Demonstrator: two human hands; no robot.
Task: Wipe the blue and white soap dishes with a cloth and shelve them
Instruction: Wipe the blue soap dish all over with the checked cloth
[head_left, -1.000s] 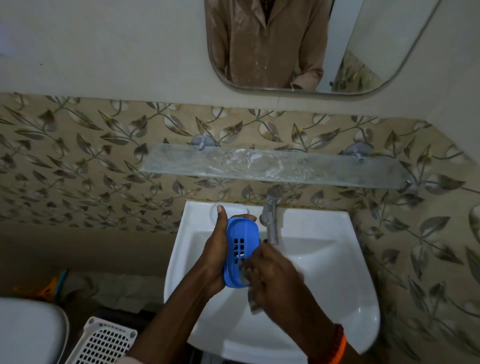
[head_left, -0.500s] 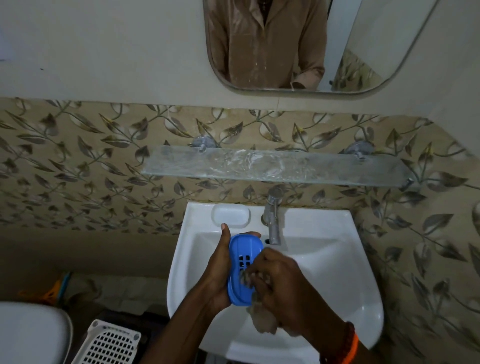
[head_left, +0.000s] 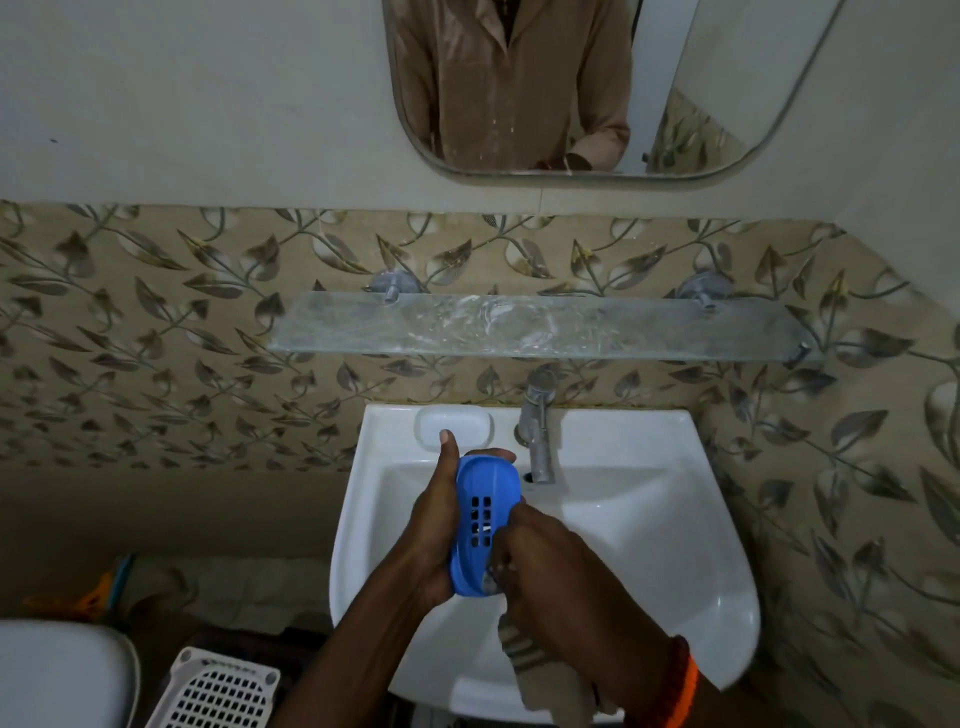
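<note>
Here, over the white sink (head_left: 649, 545), the person holds the blue soap dish (head_left: 485, 514) upright on its end, its slotted underside turned toward the viewer. The left hand (head_left: 434, 525) grips it from the left side, thumb stretched up along the edge and fingertips curled round over the top rim. The right hand (head_left: 540, 566) is clenched round a cloth (head_left: 524, 654), pressing a wad of it against the dish's lower right edge; the rest of the cloth hangs down below the wrist toward the front of the basin. An orange and dark band (head_left: 675, 686) circles the right wrist.

Behind the hands, a white soap dish (head_left: 452, 427) lies flat on the back ledge of the sink, left of the metal tap (head_left: 537, 431), with the left thumb tip overlapping its near edge from this angle; whether they touch I cannot tell. Above the tap a glass shelf (head_left: 540, 332) runs along the leaf-patterned tile wall (head_left: 156, 338), streaked with whitish smears and carrying nothing I can make out. A mirror (head_left: 597, 88) higher up reflects the person's brown shirt.

Down at the lower left stand a white perforated basket (head_left: 218, 691) and, beside it, the rounded edge of a white fixture (head_left: 57, 675).
</note>
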